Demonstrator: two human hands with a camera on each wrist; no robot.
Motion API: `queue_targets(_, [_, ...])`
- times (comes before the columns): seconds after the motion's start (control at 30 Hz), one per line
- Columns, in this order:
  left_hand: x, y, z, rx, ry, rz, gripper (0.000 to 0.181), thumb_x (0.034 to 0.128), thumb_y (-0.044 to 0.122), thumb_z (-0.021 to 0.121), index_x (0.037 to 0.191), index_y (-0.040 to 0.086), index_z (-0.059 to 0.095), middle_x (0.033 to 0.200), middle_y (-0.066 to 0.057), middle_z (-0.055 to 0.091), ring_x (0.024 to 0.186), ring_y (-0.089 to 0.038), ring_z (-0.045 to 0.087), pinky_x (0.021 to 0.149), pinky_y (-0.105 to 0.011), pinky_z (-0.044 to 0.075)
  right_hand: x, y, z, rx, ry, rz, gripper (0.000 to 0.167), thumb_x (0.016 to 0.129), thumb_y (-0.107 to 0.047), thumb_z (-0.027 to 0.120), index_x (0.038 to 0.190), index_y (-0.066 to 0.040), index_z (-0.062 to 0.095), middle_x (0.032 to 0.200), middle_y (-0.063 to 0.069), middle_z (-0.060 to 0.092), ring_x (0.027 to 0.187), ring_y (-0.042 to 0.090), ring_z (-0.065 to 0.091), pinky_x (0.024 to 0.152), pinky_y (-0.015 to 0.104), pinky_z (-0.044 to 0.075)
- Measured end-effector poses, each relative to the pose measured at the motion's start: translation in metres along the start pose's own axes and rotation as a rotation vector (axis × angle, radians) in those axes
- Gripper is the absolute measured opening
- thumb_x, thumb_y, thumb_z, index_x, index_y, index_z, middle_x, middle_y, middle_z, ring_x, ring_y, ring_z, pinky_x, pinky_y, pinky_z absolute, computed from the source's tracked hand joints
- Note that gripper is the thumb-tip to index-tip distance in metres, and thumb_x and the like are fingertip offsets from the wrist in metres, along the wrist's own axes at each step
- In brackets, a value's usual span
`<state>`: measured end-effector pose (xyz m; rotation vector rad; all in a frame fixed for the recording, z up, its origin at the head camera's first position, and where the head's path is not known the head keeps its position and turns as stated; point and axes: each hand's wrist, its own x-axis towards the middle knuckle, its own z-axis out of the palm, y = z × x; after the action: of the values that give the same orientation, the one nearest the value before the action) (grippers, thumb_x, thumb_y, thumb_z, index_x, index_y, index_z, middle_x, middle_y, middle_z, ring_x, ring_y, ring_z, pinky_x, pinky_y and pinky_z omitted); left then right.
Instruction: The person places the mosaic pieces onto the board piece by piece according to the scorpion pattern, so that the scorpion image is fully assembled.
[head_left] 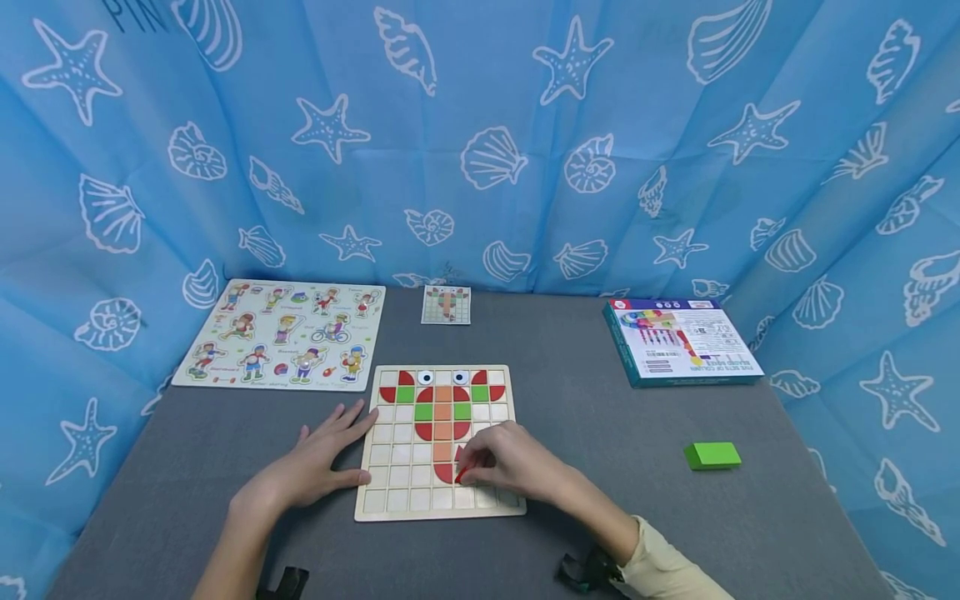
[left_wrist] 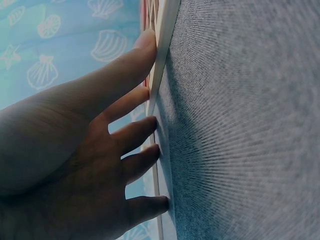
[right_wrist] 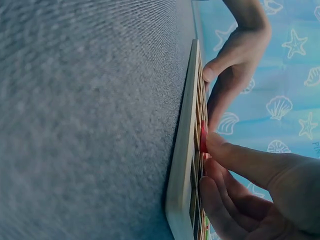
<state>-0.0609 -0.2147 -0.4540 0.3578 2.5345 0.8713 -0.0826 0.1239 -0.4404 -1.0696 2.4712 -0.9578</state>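
Note:
A wooden grid board lies on the table, with red, green and orange pieces and two eye pieces set in its squares. My right hand is over the board's lower right part, thumb and fingers pinching a small red piece; the fingers partly cover it, so its full shape is hidden. Beside it sits a red quarter-round piece. In the right wrist view the thumb meets a red piece at the board's surface. My left hand, fingers spread, touches the board's left edge with thumb and fingertips.
A small pattern card lies behind the board. To the back left is a picture puzzle board with figures. A flat box lies back right, and a green block rests at the right. A blue curtain closes off the back.

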Motion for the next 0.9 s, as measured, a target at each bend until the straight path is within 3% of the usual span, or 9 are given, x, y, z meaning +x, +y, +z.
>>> queue_targets(0.27, [0.001, -0.001, 0.0, -0.006, 0.006, 0.008, 0.098, 0.0926, 0.054, 0.081, 0.173, 0.025, 0.033, 0.183, -0.02, 0.018, 0.169, -0.052, 0.008, 0.121, -0.09, 0.0, 0.003, 0.001, 0.0, -0.073, 0.045, -0.024, 0.009, 0.095, -0.011, 0.084, 0.103, -0.009, 0.086, 0.093, 0.0, 0.083, 0.078, -0.001, 0.064, 0.07, 0.014, 0.051])
queue_targets(0.47, [-0.002, 0.008, -0.004, 0.016, -0.009, -0.005, 0.097, 0.0935, 0.048, 0.083, 0.173, 0.022, 0.032, 0.182, -0.021, 0.018, 0.168, -0.053, 0.008, 0.121, -0.09, 0.003, 0.006, 0.003, 0.002, -0.147, 0.098, -0.01, 0.012, 0.096, -0.007, 0.081, 0.108, -0.006, 0.083, 0.093, 0.003, 0.078, 0.079, 0.005, 0.064, 0.07, 0.017, 0.053])
queue_targets(0.7, [-0.001, 0.0, -0.001, -0.008, 0.002, 0.012, 0.098, 0.0915, 0.054, 0.082, 0.172, 0.024, 0.035, 0.182, -0.022, 0.019, 0.167, -0.055, 0.009, 0.119, -0.091, 0.001, 0.01, 0.004, 0.002, -0.138, 0.061, 0.035, 0.012, 0.094, -0.007, 0.084, 0.104, -0.005, 0.078, 0.092, 0.004, 0.075, 0.078, 0.007, 0.063, 0.071, 0.017, 0.054])
queue_targets(0.9, [0.0, 0.001, -0.001, -0.01, -0.006, 0.004, 0.098, 0.0923, 0.048, 0.084, 0.172, 0.022, 0.034, 0.182, -0.022, 0.018, 0.168, -0.054, 0.008, 0.12, -0.091, 0.001, 0.01, 0.005, -0.001, -0.046, 0.051, 0.046, 0.008, 0.095, -0.005, 0.081, 0.098, -0.008, 0.075, 0.091, 0.001, 0.079, 0.076, -0.002, 0.061, 0.071, 0.016, 0.056])
